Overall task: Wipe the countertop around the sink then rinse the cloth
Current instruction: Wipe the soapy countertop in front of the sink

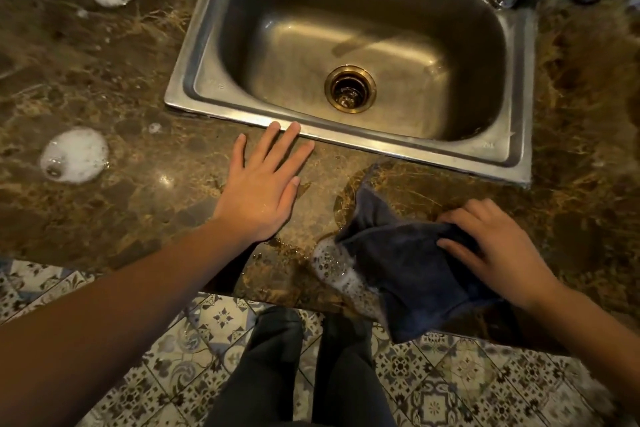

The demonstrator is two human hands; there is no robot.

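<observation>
The dark cloth (412, 270) hangs partly over the desk (145, 204) edge, so the foam (337, 270) on its left side could drip to the floor. It lies under your right hand (491, 250), whose fingers pinch it. Your left hand (261, 189) rests open and flat, left of the cloth, its fingertips touching the sink (346, 135) rim. Two foam patches (74, 156) wait further left.
</observation>
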